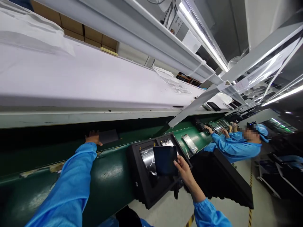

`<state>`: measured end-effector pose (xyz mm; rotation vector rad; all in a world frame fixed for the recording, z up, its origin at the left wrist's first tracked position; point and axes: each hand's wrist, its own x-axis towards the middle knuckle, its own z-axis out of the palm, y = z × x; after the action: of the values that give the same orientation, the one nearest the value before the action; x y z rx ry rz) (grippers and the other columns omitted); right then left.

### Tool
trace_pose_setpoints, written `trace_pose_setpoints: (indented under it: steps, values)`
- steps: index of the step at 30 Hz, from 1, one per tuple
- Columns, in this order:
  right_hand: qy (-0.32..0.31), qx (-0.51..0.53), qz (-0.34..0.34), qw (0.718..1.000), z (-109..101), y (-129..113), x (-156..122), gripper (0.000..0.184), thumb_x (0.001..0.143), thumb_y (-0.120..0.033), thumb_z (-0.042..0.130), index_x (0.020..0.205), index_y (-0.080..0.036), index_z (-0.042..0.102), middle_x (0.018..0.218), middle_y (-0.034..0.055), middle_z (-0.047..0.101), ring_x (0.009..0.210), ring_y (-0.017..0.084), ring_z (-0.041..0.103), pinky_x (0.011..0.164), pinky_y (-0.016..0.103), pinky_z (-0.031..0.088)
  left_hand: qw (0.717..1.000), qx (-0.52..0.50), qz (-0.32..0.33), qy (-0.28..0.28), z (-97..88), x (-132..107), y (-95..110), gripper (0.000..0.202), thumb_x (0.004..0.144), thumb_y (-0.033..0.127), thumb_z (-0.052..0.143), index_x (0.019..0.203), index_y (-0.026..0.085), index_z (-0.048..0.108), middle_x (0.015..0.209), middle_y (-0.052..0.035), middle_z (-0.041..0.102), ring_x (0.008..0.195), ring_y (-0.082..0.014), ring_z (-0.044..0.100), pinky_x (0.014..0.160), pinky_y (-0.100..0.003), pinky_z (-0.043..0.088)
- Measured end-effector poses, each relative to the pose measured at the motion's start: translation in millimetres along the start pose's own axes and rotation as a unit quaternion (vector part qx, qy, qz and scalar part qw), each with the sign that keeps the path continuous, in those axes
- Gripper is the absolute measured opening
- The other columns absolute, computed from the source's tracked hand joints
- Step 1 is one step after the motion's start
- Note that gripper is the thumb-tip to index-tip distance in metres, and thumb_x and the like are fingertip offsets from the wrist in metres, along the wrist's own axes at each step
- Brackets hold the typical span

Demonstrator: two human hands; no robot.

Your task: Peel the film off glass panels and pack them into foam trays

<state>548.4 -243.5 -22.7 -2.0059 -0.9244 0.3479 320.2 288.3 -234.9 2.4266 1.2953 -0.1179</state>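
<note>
My right hand (184, 171) pinches the right edge of a dark, flat, glossy panel (165, 160), thumb on its face. This panel is held tilted over a black foam tray (144, 192), whose recesses hold a shiny silver-film piece (148, 159) and a small metallic part (167, 142). Farther left, my left hand (94, 137) reaches into the shaded strip beneath the white shelf. Its fingers are spread, with the thumb beside another dark flat sheet (109, 136) lying on the green surface. Shadow hides whether they touch.
A silver-wrapped part (189, 143) lies on the green bench (111, 179) right of the tray. Black foam trays (222, 179) stand beyond it. A slanted white post (193, 107) rises from the bench. A co-worker in blue (232, 143) works farther right, under the white shelf (94, 78).
</note>
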Motion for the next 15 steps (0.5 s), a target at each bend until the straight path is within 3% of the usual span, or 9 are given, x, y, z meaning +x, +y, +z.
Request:
trace_pose_setpoints:
  steps: [3, 5, 7, 11, 13, 15]
  values:
    - [-0.035, -0.108, -0.179, 0.977, -6, -9, 1, 0.024, 0.105, -0.036, 0.045, 0.112, -0.022, 0.064, 0.105, 0.0083, 0.076, 0.102, 0.022, 0.073, 0.099, 0.043, 0.058, 1.0, 0.007, 0.011, -0.001, -5.3, 9, 13, 0.11, 0.047, 0.032, 0.084, 0.146, 0.007, 0.044, 0.147, -0.0337, 0.047, 0.137, -0.0504, 0.038, 0.105, -0.064, 0.033]
    - [-0.119, -0.18, -0.309, 0.926, -5, -18, 11, 0.029, 0.107, -0.023, 0.039, 0.123, -0.023, 0.063, 0.125, 0.0089, 0.072, 0.123, 0.021, 0.065, 0.116, 0.049, 0.046, 1.0, 0.01, 0.017, 0.003, -8.7, 10, 22, 0.104, 0.044, 0.029, 0.084, 0.139, 0.005, 0.05, 0.143, -0.034, 0.049, 0.135, -0.0502, 0.039, 0.105, -0.063, 0.033]
    - [-0.195, -0.236, -0.401, 0.863, 0, -26, 28, 0.034, 0.106, -0.014, 0.039, 0.133, -0.021, 0.059, 0.135, 0.0089, 0.068, 0.136, 0.02, 0.056, 0.123, 0.05, 0.039, 1.0, 0.007, 0.018, 0.007, -12.5, 12, 29, 0.099, 0.041, 0.027, 0.084, 0.132, 0.004, 0.054, 0.14, -0.0341, 0.051, 0.132, -0.05, 0.041, 0.104, -0.062, 0.033]
    - [-0.264, -0.282, -0.518, 0.763, 14, -23, 66, 0.031, 0.103, -0.007, 0.045, 0.127, -0.013, 0.062, 0.145, 0.0115, 0.061, 0.152, 0.021, 0.033, 0.125, 0.048, 0.036, 0.999, -0.038, 0.016, 0.007, -22.9, 22, 33, 0.086, 0.038, 0.027, 0.086, 0.116, 0.003, 0.062, 0.133, -0.0347, 0.056, 0.131, -0.0539, 0.043, 0.104, -0.061, 0.033]
    - [-0.286, -0.29, -0.55, 0.73, 16, -10, 81, 0.025, 0.102, -0.007, 0.047, 0.116, -0.012, 0.067, 0.149, 0.0126, 0.057, 0.154, 0.023, 0.027, 0.126, 0.047, 0.034, 0.997, -0.081, 0.015, -0.014, -30.6, 29, 34, 0.064, 0.041, 0.028, 0.086, 0.098, 0.004, 0.068, 0.12, -0.0301, 0.066, 0.125, -0.0535, 0.05, 0.102, -0.058, 0.037]
    - [-0.3, -0.292, -0.561, 0.714, 14, 7, 92, 0.024, 0.102, -0.008, 0.047, 0.109, -0.013, 0.069, 0.15, 0.0119, 0.056, 0.154, 0.022, 0.025, 0.126, 0.045, 0.034, 0.989, -0.14, 0.014, -0.04, -40.5, 32, 36, 0.04, 0.046, 0.028, 0.085, 0.077, 0.01, 0.068, 0.095, -0.021, 0.074, 0.112, -0.0471, 0.062, 0.095, -0.051, 0.045]
